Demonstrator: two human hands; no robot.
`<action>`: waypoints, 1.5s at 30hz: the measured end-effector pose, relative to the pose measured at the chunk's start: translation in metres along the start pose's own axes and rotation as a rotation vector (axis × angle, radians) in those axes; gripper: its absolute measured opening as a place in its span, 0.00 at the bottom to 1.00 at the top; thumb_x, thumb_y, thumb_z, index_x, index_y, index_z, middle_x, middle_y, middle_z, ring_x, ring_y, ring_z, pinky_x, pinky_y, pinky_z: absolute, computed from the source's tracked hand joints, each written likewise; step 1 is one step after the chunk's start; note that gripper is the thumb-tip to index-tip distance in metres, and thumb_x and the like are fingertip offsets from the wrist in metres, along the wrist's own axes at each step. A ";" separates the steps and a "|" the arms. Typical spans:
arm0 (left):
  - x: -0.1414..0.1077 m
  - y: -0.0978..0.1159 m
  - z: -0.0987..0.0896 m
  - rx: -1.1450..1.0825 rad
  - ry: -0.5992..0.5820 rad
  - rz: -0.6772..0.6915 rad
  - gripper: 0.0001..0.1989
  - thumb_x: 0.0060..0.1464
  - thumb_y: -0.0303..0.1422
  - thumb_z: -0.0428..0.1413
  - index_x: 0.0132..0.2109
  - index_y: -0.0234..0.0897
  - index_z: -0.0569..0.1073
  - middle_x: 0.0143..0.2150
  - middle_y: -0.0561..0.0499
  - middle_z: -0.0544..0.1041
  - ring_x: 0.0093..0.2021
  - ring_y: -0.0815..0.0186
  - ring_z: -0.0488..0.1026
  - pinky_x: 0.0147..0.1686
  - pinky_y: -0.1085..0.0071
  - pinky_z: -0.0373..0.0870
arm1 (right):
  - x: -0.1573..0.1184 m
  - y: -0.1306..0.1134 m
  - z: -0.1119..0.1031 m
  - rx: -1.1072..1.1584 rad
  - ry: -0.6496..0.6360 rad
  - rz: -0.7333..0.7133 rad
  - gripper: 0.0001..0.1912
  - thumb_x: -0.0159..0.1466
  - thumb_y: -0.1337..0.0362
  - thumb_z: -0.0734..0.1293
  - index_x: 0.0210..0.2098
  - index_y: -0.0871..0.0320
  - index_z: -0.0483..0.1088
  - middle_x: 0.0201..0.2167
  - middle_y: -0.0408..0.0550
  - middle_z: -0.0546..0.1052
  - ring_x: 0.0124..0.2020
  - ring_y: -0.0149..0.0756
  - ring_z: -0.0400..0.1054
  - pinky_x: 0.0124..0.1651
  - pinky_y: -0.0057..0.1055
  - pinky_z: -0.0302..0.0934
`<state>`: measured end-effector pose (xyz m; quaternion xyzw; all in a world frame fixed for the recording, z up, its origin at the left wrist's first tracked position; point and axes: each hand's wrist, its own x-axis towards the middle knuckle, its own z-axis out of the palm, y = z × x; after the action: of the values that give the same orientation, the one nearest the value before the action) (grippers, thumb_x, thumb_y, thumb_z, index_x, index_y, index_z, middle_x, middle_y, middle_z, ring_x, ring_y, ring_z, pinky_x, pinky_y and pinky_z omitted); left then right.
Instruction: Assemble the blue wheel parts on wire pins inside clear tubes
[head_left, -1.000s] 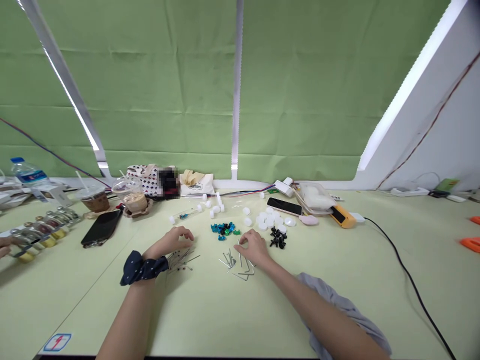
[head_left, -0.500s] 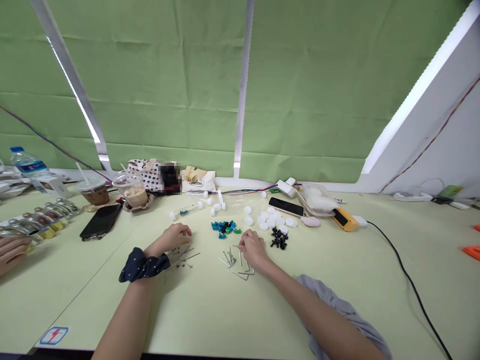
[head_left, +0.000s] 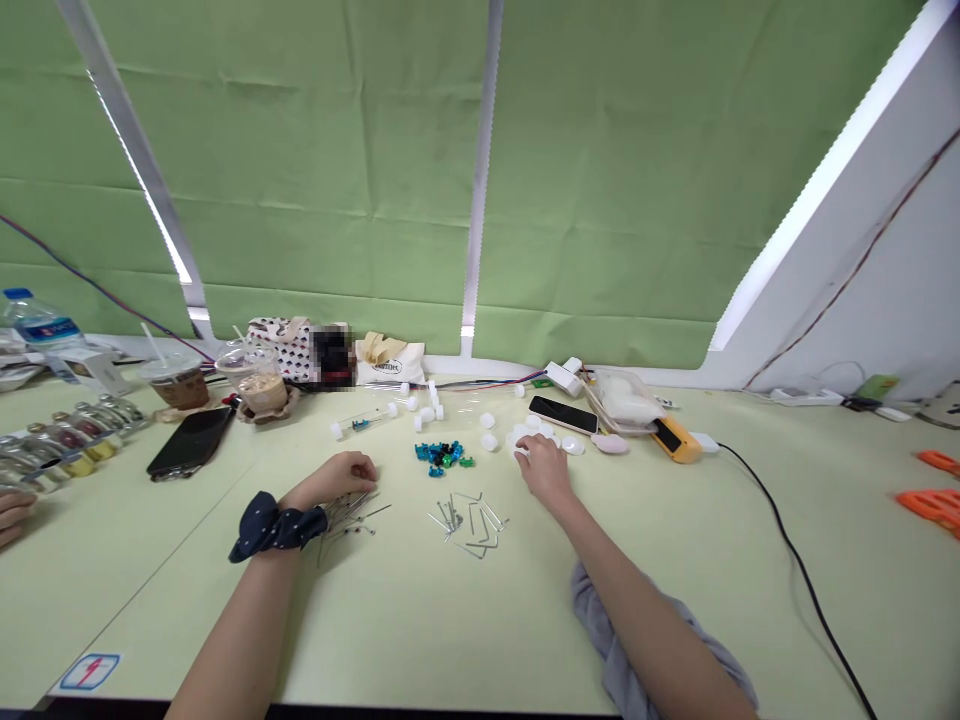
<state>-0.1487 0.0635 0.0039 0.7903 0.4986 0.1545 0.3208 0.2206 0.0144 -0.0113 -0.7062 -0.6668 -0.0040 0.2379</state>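
My left hand point(head_left: 343, 476) rests at a pile of thin metal pins point(head_left: 349, 518), its fingers curled together; what they hold, if anything, is too small to tell. My right hand point(head_left: 543, 468) is over the white round caps point(head_left: 573, 445), fingers bent down and covering part of them; its fingertips are partly hidden. Between the hands lie small blue clips point(head_left: 431, 454) with a few black and green ones. Nearer me are bent metal hex keys point(head_left: 477, 548) and short screws point(head_left: 448, 517). Clear tubes with white ends point(head_left: 364, 422) lie farther back.
Two iced drinks point(head_left: 180, 385) and a black phone point(head_left: 191, 442) stand or lie at the left, near another person's hand point(head_left: 13, 512). A second phone point(head_left: 564, 414), a yellow device point(head_left: 675, 440) with a black cable and orange objects point(head_left: 930, 505) are to the right.
My right hand has moved right and away from me, from the hex keys to the white caps. My left hand stays by the pins. The view has shifted slightly.
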 end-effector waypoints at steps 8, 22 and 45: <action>-0.002 -0.003 0.004 -0.010 0.080 -0.031 0.21 0.38 0.51 0.55 0.28 0.35 0.73 0.28 0.49 0.74 0.31 0.63 0.69 0.31 0.71 0.63 | -0.001 -0.005 0.010 -0.048 0.020 -0.114 0.14 0.60 0.64 0.62 0.46 0.52 0.69 0.44 0.54 0.68 0.47 0.45 0.57 0.44 0.40 0.50; 0.016 0.068 0.058 0.096 0.252 0.411 0.14 0.48 0.42 0.55 0.40 0.40 0.73 0.41 0.46 0.68 0.41 0.60 0.67 0.45 0.64 0.63 | -0.018 -0.045 0.017 0.131 -0.247 -0.463 0.20 0.63 0.68 0.56 0.54 0.48 0.61 0.56 0.47 0.63 0.53 0.40 0.55 0.49 0.41 0.48; 0.015 0.085 0.070 0.238 -0.010 0.471 0.07 0.51 0.36 0.55 0.34 0.39 0.76 0.35 0.48 0.71 0.41 0.61 0.66 0.41 0.68 0.61 | -0.014 -0.037 0.027 0.241 -0.187 -0.423 0.05 0.59 0.73 0.62 0.31 0.58 0.66 0.35 0.46 0.71 0.41 0.37 0.61 0.41 0.33 0.49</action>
<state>-0.0443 0.0272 0.0066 0.9175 0.3139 0.1616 0.1833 0.1761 0.0103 -0.0278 -0.5148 -0.8144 0.0912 0.2517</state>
